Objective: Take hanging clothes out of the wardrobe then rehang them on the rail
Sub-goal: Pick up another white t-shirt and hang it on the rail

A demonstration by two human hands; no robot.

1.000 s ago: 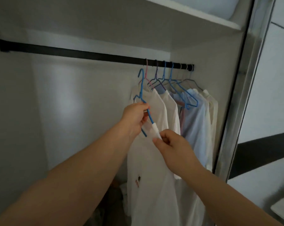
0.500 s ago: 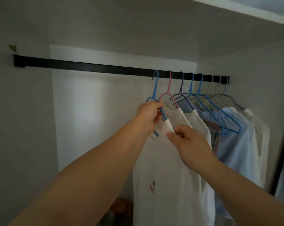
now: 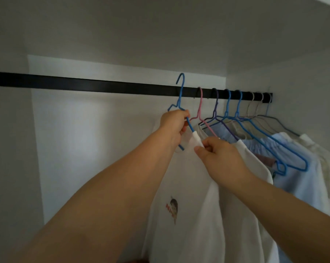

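Note:
A black rail (image 3: 103,84) runs across the wardrobe. My left hand (image 3: 174,126) grips a blue hanger (image 3: 180,95) below its neck; its hook stands level with the rail, in front of it. A white T-shirt (image 3: 186,186) with a small print hangs from this hanger. My right hand (image 3: 215,154) pinches the shirt's collar. To the right, several hangers (image 3: 226,105) sit hooked on the rail with white and pale blue clothes (image 3: 296,160).
The wardrobe's left wall (image 3: 10,149) and back panel (image 3: 94,139) bound an open stretch of rail on the left. The right side wall (image 3: 302,82) stands just past the last hangers. A shelf underside (image 3: 160,31) lies above the rail.
My left hand has lifted the blue hanger, so its hook now reaches the top of the rail. My right hand rose with the collar. The view has tilted up and moved closer.

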